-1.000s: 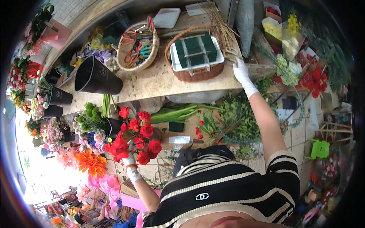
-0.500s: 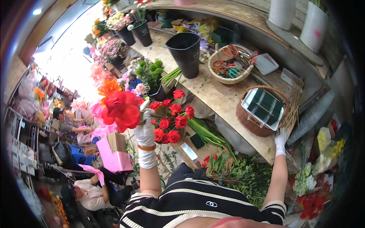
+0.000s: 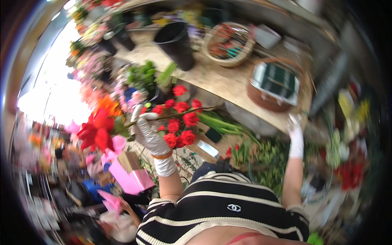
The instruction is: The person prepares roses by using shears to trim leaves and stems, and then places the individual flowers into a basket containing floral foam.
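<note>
Pink boxes or bags (image 3: 131, 178) are seen low on the left, below the flowers, one with a brown cardboard top (image 3: 130, 161). A flat white-rimmed, dark green package (image 3: 275, 83) is carried in a round wicker basket (image 3: 261, 100) on the counter.

A flower shop: cut-flower buckets (image 3: 176, 43), a wooden workbench (image 3: 220, 79) and bunched red roses (image 3: 179, 122).
</note>
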`<state>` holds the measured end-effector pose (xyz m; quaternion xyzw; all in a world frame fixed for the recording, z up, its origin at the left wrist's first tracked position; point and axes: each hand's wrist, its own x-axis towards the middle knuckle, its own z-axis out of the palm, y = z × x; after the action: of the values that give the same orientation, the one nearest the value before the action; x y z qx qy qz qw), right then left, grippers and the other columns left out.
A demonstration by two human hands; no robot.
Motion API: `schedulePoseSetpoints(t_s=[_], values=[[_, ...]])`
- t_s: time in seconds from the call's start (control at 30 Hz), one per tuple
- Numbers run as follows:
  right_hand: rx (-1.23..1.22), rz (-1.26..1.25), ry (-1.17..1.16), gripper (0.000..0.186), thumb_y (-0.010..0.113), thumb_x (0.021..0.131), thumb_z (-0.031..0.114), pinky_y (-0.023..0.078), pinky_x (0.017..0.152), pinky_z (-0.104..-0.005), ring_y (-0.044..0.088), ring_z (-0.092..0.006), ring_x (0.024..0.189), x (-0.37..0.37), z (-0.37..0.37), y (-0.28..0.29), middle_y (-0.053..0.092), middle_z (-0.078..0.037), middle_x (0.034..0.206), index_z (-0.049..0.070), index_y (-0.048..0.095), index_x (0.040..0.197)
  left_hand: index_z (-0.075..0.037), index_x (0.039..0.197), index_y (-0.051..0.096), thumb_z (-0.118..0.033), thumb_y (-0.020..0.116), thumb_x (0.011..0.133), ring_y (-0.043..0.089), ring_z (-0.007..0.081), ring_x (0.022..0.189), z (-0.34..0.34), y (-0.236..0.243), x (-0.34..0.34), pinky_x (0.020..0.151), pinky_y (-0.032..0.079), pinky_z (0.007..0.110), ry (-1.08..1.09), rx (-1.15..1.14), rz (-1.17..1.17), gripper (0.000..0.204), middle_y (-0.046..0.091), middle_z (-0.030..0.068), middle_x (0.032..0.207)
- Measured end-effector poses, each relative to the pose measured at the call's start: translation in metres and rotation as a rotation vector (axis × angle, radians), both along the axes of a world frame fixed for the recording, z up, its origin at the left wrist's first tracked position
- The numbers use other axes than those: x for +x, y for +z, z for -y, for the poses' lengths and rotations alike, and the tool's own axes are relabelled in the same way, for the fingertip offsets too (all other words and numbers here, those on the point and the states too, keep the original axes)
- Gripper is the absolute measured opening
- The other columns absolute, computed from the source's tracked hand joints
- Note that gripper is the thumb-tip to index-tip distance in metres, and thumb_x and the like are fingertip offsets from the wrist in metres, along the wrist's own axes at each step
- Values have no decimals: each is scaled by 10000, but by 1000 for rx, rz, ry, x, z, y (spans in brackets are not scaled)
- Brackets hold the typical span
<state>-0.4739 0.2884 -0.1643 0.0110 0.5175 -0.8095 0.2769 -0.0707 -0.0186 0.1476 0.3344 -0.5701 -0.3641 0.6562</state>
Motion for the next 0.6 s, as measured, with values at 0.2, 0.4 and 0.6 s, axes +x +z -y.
schedulePoseSetpoints(t_s=[0.2, 0.4, 0.6], values=[[-12, -20, -255, 597, 367, 937, 537, 519, 744, -413, 598, -343, 1007, 17, 72, 38, 564, -223, 1159, 46, 335, 1275, 20, 1159, 554, -280, 474, 965, 503, 59, 605, 6, -55, -26, 597, 405, 193, -353, 253, 49, 365, 627, 40, 785], [96, -26, -515, 398, 656, 757, 25, 369, 324, -268, 514, -134, 445, 13, 96, 69, 541, -27, 652, 105, 394, 1046, -20, 1139, 591, -230, 494, 949, 467, 56, 551, 28, -136, -122, 533, 389, 198, -756, 486, 270, 299, 576, 3, 681], [9, -101, -643, 706, 659, 727, 18, 367, 369, -247, 530, -135, 543, 1, 81, 83, 580, -83, 992, 163, 330, 1334, -36, 1236, 537, -190, 410, 950, 435, 61, 495, 38, -195, -240, 456, 363, 211, -886, 544, 216, 349, 575, 8, 706]])
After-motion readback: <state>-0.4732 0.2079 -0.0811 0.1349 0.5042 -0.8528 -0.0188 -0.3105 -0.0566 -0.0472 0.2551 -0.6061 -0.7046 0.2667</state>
